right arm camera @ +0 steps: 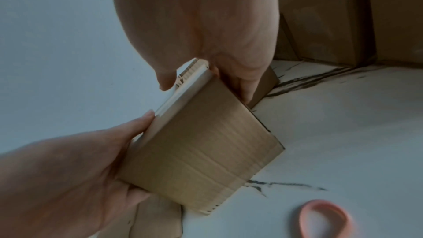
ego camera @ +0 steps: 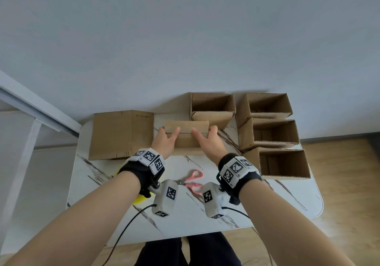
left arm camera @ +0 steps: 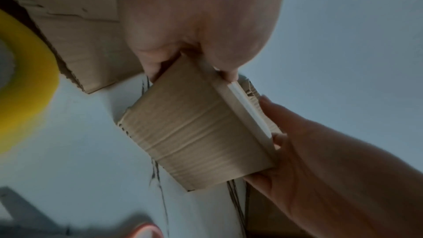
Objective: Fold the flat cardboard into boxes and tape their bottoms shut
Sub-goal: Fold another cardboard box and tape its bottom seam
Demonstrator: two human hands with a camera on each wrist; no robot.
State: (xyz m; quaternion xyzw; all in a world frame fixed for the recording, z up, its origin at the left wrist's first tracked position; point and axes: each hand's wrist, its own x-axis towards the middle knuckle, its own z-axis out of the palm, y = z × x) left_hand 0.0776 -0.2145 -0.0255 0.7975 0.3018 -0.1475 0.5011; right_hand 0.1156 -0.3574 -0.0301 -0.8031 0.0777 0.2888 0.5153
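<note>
A small cardboard box (ego camera: 186, 144) stands on the marble table (ego camera: 205, 220) with its folded flaps facing up. My left hand (ego camera: 168, 135) grips its left end and my right hand (ego camera: 204, 135) grips its right end. Both thumbs lie on top, next to the seam between the flaps. In the left wrist view the left hand (left arm camera: 194, 24) clasps the box (left arm camera: 194, 129) from above. In the right wrist view the right hand (right arm camera: 201, 24) pinches the far end of the box (right arm camera: 206, 151). A flat cardboard sheet (ego camera: 121, 134) lies to the left.
Several open folded boxes (ego camera: 269, 134) stand along the table's right side, and one more (ego camera: 212, 107) stands behind the held box. Pink scissors (ego camera: 193, 181) lie near the table's middle. A yellow tape roll (ego camera: 139, 198) sits partly hidden under my left wrist.
</note>
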